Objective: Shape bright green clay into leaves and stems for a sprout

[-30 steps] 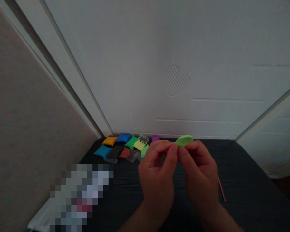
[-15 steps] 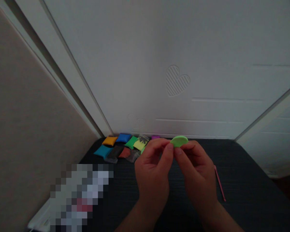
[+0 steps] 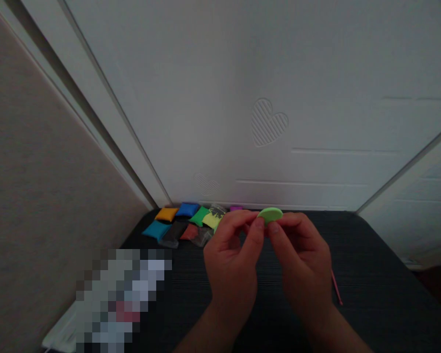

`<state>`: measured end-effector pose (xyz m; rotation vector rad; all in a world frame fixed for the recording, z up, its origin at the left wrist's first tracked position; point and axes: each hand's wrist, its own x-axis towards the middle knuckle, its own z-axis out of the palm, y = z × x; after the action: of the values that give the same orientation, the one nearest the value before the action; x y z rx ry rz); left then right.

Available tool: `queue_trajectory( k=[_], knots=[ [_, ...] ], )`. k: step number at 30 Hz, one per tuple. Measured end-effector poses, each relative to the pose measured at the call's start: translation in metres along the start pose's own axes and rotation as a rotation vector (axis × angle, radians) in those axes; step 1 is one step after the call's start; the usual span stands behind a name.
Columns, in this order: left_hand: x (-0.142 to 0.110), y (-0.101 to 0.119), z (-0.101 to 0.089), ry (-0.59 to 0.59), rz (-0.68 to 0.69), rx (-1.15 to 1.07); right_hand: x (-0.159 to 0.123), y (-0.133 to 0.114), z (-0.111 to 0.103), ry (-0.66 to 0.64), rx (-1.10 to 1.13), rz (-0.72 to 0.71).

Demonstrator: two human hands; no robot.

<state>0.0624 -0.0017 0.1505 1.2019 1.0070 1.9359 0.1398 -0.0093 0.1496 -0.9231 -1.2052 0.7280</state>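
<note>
Between my two hands is a flat, rounded piece of light green modelling clay [image 3: 271,214], raised above the dark table. My left hand [image 3: 235,250] pinches its left edge between thumb and index finger. On the other side, my right hand [image 3: 303,255] grips the lower right edge with thumb and fingertips. The thumbs are close together at the bottom of the disc. A thin pink stick-like tool [image 3: 337,288] lies on the table beside my right hand, its upper end hidden behind the hand.
Several small packets of coloured clay lie at the table's back left, among them a blue one [image 3: 187,210], an orange one [image 3: 166,214] and a teal one [image 3: 156,230]. A blurred-out item [image 3: 121,299] covers the front left. A white panel [image 3: 191,122] rises behind the table [image 3: 371,264].
The green disc has turned slightly and shifted a little left between my fingers. My right hand has edged right, covering more of the pink tool. Both hands keep their pinch.
</note>
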Motion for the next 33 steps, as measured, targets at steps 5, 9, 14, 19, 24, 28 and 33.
queue_trajectory(
  k=[5, 9, 14, 19, 24, 28, 33],
  knots=[
    [-0.001, 0.0, 0.0, 0.029, 0.0, 0.048, 0.0, 0.001, 0.001, 0.008, -0.031, -0.016],
    [0.0, 0.0, -0.002, -0.015, 0.02, 0.101, 0.001, 0.002, 0.0, 0.014, -0.053, -0.01],
    [0.001, 0.002, -0.005, -0.099, 0.048, 0.153, 0.0, 0.004, 0.001, 0.024, -0.046, -0.006],
    [0.002, 0.003, -0.007, -0.095, 0.159, 0.263, -0.001, 0.004, 0.004, -0.004, -0.036, -0.027],
    [0.007, -0.001, -0.014, -0.122, 0.454, 0.349, -0.001, 0.002, 0.003, 0.055, -0.053, -0.102],
    [0.008, -0.001, -0.017, -0.148, 0.615, 0.373, -0.001, 0.0, 0.0, 0.047, -0.043, -0.185],
    [0.005, 0.007, -0.02, -0.179, 0.519, 0.27, -0.001, -0.001, -0.004, -0.041, 0.144, -0.178]
  ],
)
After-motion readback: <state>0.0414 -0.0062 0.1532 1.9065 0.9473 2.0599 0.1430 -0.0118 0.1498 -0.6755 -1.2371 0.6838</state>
